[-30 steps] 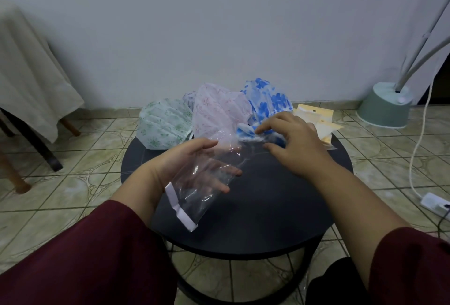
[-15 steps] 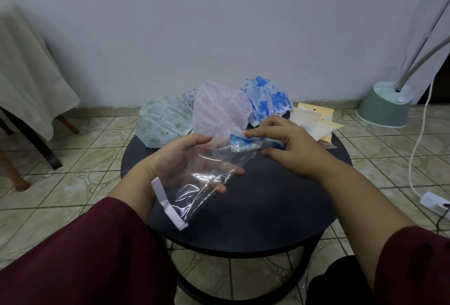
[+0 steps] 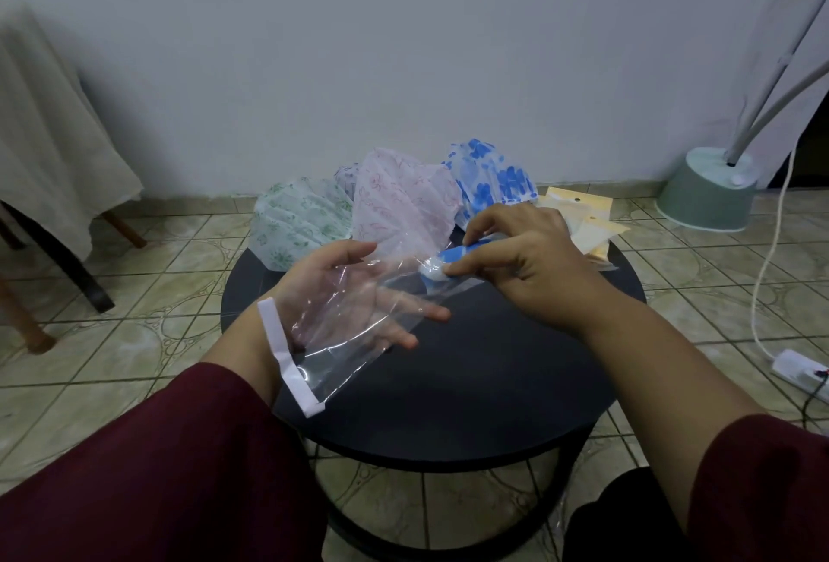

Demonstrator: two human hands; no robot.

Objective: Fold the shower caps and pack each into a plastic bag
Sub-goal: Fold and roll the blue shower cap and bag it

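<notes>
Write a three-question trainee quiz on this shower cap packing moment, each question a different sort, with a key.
1. True or false: the right hand pinches a folded blue shower cap at the mouth of the clear plastic bag.
2. Which unfolded cap on the round black table lies nearest the table's left edge? A. green-print cap B. pink-print cap C. blue-flower cap
3. Fill in: the white strip at the bag's near end hangs below the ___ hand.

Key: 1 true; 2 A; 3 left.
</notes>
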